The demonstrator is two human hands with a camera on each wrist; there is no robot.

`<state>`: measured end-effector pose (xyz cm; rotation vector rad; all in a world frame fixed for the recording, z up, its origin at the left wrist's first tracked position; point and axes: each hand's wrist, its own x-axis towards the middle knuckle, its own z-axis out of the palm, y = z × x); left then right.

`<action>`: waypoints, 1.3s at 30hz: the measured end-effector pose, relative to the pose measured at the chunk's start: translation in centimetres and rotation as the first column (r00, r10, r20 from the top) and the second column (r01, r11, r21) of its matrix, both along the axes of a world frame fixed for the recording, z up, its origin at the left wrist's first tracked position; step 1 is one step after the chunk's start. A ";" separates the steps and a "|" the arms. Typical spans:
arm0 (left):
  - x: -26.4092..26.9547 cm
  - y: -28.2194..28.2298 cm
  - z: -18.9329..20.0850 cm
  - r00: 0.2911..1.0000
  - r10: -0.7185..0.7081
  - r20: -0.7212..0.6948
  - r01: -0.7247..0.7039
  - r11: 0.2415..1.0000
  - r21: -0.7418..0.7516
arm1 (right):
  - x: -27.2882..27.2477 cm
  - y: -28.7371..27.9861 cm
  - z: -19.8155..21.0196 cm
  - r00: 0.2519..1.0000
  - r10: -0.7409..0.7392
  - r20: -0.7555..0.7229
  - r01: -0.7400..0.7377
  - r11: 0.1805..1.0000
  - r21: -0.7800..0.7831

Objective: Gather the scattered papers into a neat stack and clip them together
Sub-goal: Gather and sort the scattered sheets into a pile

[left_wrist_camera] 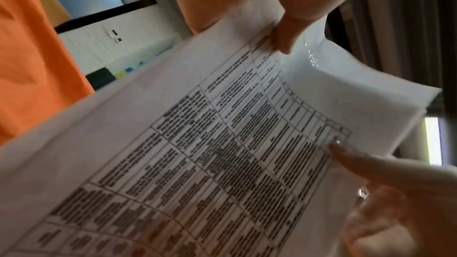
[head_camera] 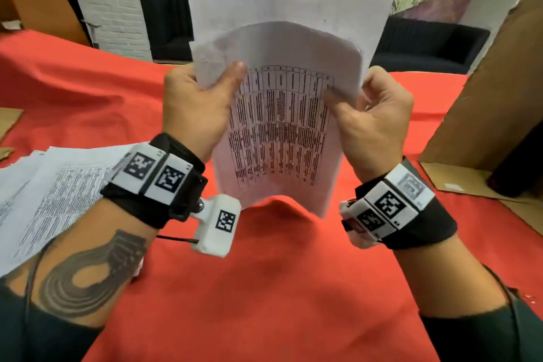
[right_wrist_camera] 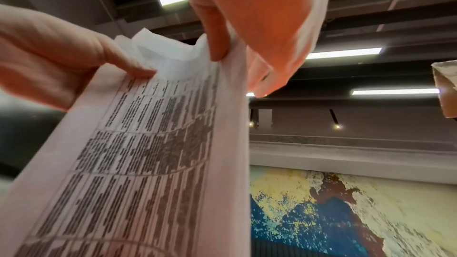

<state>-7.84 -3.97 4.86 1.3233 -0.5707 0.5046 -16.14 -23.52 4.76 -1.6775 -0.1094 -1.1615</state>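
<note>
Step in hand, as judged: squaring up a lifted bundle. The white printed paper sheets (head_camera: 282, 126), the front one carrying a ruled table of dense black text, are held upright in the air above the red-clothed table (head_camera: 264, 288). The left hand (head_camera: 194, 109) grips the left edge, thumb on the front. The right hand (head_camera: 379, 123) pinches the right edge, its fingers (right_wrist_camera: 217, 46) curled round the margin. The front sheet sits lower than the blank one behind; edges are uneven and the bundle bows. A second loose pile of printed pages (head_camera: 50, 191) lies on the table at near left, fanned out. The next move likely calls for tapping the edges level, then merging both lots. No clip is visible.
</note>
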 end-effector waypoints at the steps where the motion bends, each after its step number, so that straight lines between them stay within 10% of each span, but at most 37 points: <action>1: 0.3 0.4 0.4 1.000 -0.026 -0.001 0.026 1.000 -0.009 | 0.0 -0.2 0.6 0.999 0.033 0.014 -0.034 0.999 0.009; 6: 1.0 1.9 0.8 0.988 -0.153 -0.020 0.153 0.963 0.222 | 0.1 -2.0 3.1 0.971 0.236 0.038 -0.239 0.959 0.155; 11: 1.7 1.4 -2.9 0.919 -0.331 -0.213 0.365 0.920 0.144 | 2.1 -2.1 0.4 0.943 0.310 -0.118 -0.253 0.902 0.349; 15: 2.5 0.1 -6.2 0.944 -0.127 -0.304 0.189 0.965 0.183 | 3.6 -0.7 -3.6 0.918 0.183 -0.352 -0.133 0.978 0.162; 19: 2.4 -0.3 -5.3 0.984 0.064 -0.164 -0.029 0.978 0.209 | 3.9 0.2 -4.1 0.948 0.162 -0.275 -0.116 0.977 0.178; 27: 3.3 1.0 -5.4 0.956 -0.129 -0.264 0.164 0.980 0.114 | 3.6 0.0 -5.1 0.978 0.064 -0.201 -0.015 0.972 0.234; 36: 2.5 0.3 -6.1 0.974 0.086 -0.211 -0.021 0.955 0.296 | 4.4 0.8 -5.8 0.953 0.051 -0.300 0.018 0.975 0.223; 39: 2.8 0.8 -6.3 0.976 0.167 -0.140 -0.090 0.893 0.441 | 3.4 0.2 -3.7 0.908 -0.349 -0.232 0.335 0.937 -0.096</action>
